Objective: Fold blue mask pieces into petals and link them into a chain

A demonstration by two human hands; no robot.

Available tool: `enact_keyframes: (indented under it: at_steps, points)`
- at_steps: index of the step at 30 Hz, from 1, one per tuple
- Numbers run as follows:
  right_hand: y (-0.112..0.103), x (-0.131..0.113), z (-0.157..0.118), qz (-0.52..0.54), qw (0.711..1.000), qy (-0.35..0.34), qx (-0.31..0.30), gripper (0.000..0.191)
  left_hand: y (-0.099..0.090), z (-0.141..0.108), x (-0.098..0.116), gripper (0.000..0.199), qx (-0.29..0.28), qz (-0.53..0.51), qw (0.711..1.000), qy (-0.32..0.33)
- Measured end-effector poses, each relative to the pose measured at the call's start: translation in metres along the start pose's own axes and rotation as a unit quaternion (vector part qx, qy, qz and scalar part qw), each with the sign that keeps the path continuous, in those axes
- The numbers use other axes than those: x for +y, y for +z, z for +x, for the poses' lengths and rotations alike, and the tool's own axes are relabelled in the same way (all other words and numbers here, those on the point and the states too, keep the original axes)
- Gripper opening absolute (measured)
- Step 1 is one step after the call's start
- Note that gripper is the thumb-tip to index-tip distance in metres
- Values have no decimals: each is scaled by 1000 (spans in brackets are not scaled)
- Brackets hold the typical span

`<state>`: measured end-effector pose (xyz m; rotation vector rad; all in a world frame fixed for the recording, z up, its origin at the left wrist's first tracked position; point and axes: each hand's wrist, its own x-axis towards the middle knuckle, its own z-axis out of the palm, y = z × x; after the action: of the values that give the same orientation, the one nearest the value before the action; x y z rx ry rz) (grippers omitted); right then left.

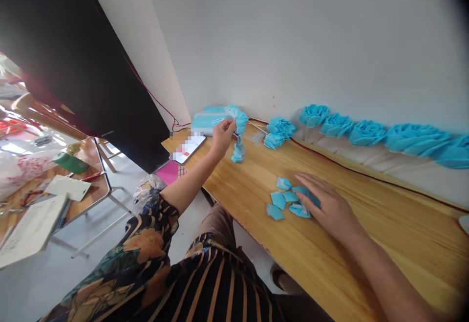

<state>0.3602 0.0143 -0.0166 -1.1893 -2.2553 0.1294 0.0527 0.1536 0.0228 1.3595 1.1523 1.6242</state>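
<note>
My left hand [222, 137] is closed in a pinch at the edge of a bunched blue fabric piece [240, 118] near the wall. Just below that, a smaller folded blue piece [238, 152] stands close to my fingers; whether it is joined to the bunch I cannot tell. Over the middle of the wooden table [252, 190], my right hand [326, 202] is open, fingers stretched out above several small folded blue pieces [278, 200]. One of these lies partly hidden under its fingers.
Blue fabric roses [367, 133] line the wall on the right, with stemmed blue flowers [279, 131] nearer the middle. A phone [190, 148] lies by a stack of blue sheets [208, 120]. A dark cable runs along the wall. Another cluttered table [104, 185] stands left.
</note>
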Motion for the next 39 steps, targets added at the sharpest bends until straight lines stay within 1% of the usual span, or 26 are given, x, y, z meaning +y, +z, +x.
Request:
enact_keyframes:
  at_steps: [3, 5, 7, 11, 12, 14, 16, 18, 23, 25, 27, 28, 30, 31, 32, 33, 36, 37, 39]
  points:
    - [-1, -11, 29, -2, 1000, 2, -11, 45, 4, -5, 10, 14, -25, -9, 999, 20]
    - [3, -20, 54, -3, 1000, 10, -18, 46, 5, -8, 13, 13, -27, -5, 999, 30]
    - [11, -29, 81, -1, 1000, 23, -20, 48, 5, -11, 13, 14, -17, -5, 999, 39]
    - [36, -45, 128, -13, 999, 40, -23, 47, 4, -18, 11, 15, 0, -1, 998, 70]
    - [42, -48, 136, -21, 999, 43, -23, 45, 4, -20, 11, 16, 1, 3, 997, 78]
    - [51, -52, 149, -31, 998, 48, -21, 33, 3, -24, 10, 19, 5, 9, 996, 93]
    - [54, -53, 155, -31, 998, 50, -24, 26, 1, -28, 9, 21, 15, 9, 994, 112]
    - [51, -53, 155, -27, 998, 50, -29, 26, 0, -30, 7, 23, 36, 5, 991, 129]
    - [32, -48, 142, -20, 998, 47, -44, 21, -2, -30, 0, 24, 85, 2, 986, 143]
    - [27, -45, 135, -6, 996, 71, -60, 17, -2, -30, 0, 24, 99, -2, 984, 146]
    - [26, -43, 128, 49, 985, 140, -85, 15, -3, -30, 1, 25, 103, -12, 985, 140]
    - [28, -42, 126, 102, 972, 192, -95, 20, -4, -31, 1, 26, 103, -18, 986, 132]
    - [36, -43, 123, 215, 927, 292, -102, 34, -7, -33, 2, 26, 105, -38, 987, 114]
    - [41, -44, 124, 256, 905, 325, -100, 37, -8, -35, 2, 26, 106, -51, 988, 104]
    - [48, -45, 125, 280, 891, 345, -94, 36, -10, -36, 1, 27, 107, -65, 988, 95]
    - [55, -46, 128, 288, 886, 353, -88, 31, -11, -38, 0, 27, 107, -79, 987, 88]
    - [76, -46, 143, 269, 895, 348, -77, 8, -15, -42, -5, 29, 106, -104, 986, 73]
    - [82, -45, 150, 258, 899, 346, -72, 6, -16, -43, -6, 30, 107, -107, 986, 70]
    - [90, -41, 166, 226, 910, 343, -60, 13, -17, -45, -8, 33, 106, -108, 987, 62]
